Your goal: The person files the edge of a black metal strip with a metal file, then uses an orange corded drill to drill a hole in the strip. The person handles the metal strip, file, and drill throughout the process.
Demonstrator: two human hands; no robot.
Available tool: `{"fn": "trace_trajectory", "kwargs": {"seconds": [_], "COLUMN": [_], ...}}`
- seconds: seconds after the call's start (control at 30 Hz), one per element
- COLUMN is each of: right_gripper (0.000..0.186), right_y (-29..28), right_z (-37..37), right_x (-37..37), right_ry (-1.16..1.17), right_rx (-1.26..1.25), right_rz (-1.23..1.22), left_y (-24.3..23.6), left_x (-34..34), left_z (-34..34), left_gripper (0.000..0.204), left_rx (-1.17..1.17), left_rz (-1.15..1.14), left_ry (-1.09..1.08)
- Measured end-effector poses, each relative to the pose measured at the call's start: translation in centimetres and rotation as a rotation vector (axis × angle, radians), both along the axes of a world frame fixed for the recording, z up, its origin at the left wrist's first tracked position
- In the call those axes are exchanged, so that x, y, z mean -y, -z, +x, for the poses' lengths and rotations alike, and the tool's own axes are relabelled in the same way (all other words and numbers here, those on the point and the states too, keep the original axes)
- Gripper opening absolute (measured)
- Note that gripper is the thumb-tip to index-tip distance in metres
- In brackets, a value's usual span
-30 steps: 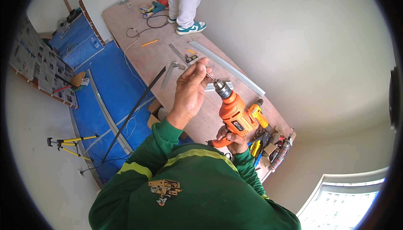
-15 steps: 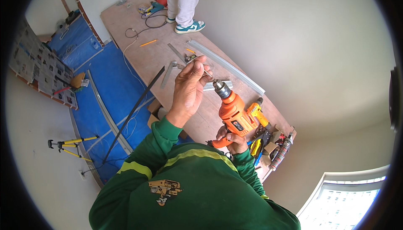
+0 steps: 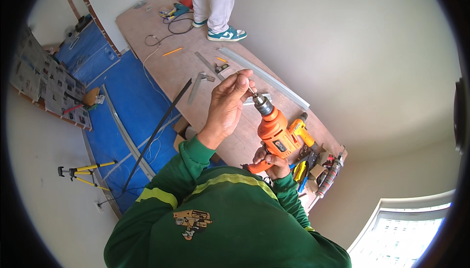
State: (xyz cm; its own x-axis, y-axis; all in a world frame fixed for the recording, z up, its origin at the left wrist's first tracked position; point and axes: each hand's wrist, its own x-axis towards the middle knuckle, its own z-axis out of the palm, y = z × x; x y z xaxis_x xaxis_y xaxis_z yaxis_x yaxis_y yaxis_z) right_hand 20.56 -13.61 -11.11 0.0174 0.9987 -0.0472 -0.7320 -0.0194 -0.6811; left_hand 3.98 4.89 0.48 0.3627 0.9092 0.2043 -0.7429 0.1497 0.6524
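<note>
My right hand (image 3: 274, 164) is wrapped round the handle of an orange power drill (image 3: 277, 133), whose chuck (image 3: 263, 104) points up and away from me. Between the fingertips of my left hand (image 3: 227, 102) is a thin drill bit (image 3: 251, 90). The bit's lower end meets the mouth of the chuck; whether it sits inside I cannot tell. Beneath both hands stretches a long wooden board surface (image 3: 240, 143). Just beyond the chuck lies a short piece of metal channel (image 3: 249, 100), partly covered by my left hand and the drill.
Long metal channel (image 3: 264, 78) lies along the wall side. A yellow cordless drill (image 3: 302, 132) and several hand tools crowd the near right. Another person's shoe (image 3: 226, 34) stands on the far boards. A yellow tripod (image 3: 85, 172) and blue floor sheeting (image 3: 128, 84) are at left.
My left hand has moved slightly right, bringing the bit to the chuck's mouth. The drill has shifted a little right. The other person's front shoe has moved slightly right.
</note>
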Motion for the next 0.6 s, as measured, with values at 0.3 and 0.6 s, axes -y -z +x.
{"fn": "trace_trajectory", "kwargs": {"seconds": [0.3,0.6], "right_gripper": [0.056,0.050], "right_y": [-0.5,0.0], "right_z": [-0.9,-0.7], "right_x": [-0.6,-0.7], "right_ry": [0.069,0.076], "right_rx": [0.090,0.156], "right_rz": [-0.052,-0.019], "left_y": [-0.4,-1.0], "left_x": [0.4,0.6], "left_z": [4.8,4.2], "left_gripper": [0.031,0.036], "left_rx": [0.213,0.109], "left_rz": [-0.280,-0.314], "left_ry": [0.025,-0.016]}}
